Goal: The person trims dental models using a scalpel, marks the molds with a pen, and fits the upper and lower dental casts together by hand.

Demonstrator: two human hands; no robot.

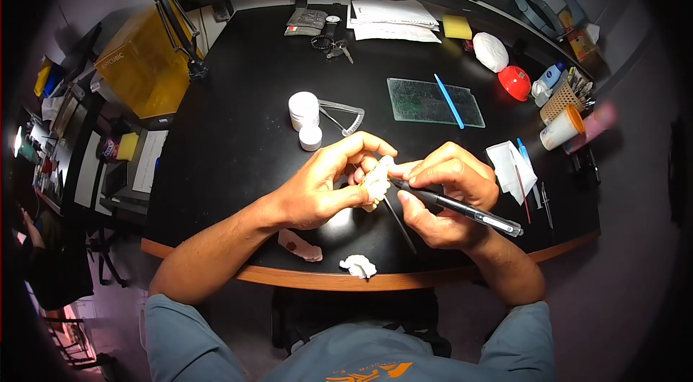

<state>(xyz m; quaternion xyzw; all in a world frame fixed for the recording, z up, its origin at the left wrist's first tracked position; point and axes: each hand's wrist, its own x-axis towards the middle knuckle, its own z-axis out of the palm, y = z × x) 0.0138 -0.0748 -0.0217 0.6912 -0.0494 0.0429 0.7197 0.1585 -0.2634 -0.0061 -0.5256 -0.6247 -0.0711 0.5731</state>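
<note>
My left hand (328, 187) is closed around a small cream-coloured dental cast (376, 184), holding it above the front of the black table. In my right hand (451, 198) is a black pen (469, 207), gripped like a writing tool, its tip end at the cast's right side. Whether the tip touches the cast I cannot tell. Below my left hand lies a pink curved piece (301, 245) with a dark red spot. A crumpled-looking white piece (359, 266) rests close to the table's wooden front edge.
Beyond my hands stand white jars (304, 109) beside a metal caliper (346, 113). A glass slab (411, 104) carries a blue stick (449, 102). On the right are a red bowl (515, 84), a pen basket (561, 104) and thin tools (546, 205). Papers (395, 15) lie at the back.
</note>
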